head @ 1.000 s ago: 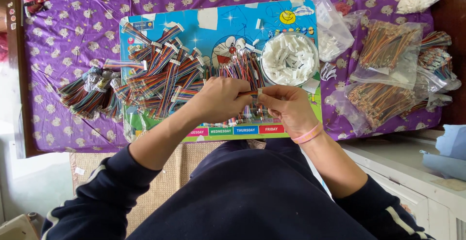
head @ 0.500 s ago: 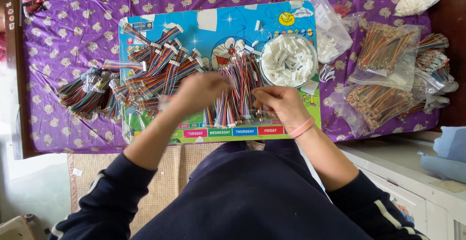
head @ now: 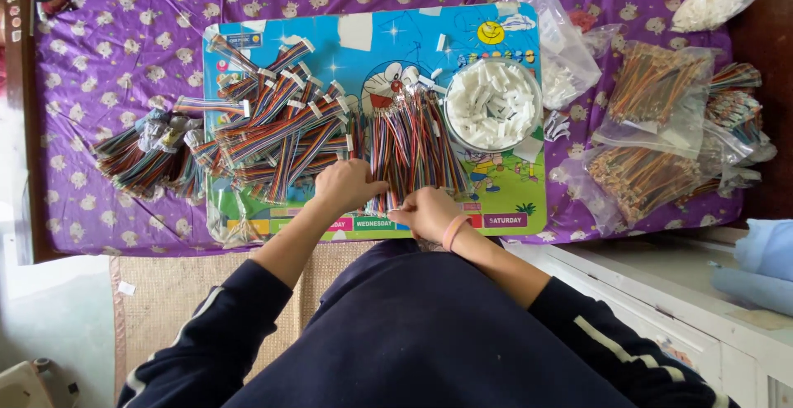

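A fan of loose multicoloured wires (head: 410, 139) lies in the middle of a blue cartoon board (head: 372, 45). My left hand (head: 347, 185) is curled over the near ends of these wires, on their left side. My right hand (head: 425, 210), with a pink band on its wrist, pinches wire ends at the near edge of the fan. The two hands are close together, almost touching. Just beyond the wires to the right stands a round bowl (head: 447, 109) full of small white plastic connectors.
A heap of rainbow cables with white plugs (head: 273, 127) covers the board's left half, and tied bundles (head: 140, 156) lie left of it on the purple cloth (head: 107, 45). Clear bags of wires (head: 652, 102) lie at the right. A white cabinet (head: 661, 276) stands near right.
My left hand swung left toward the cable heap and has come back to the near ends of the loose wires. My right hand stayed at the near edge.
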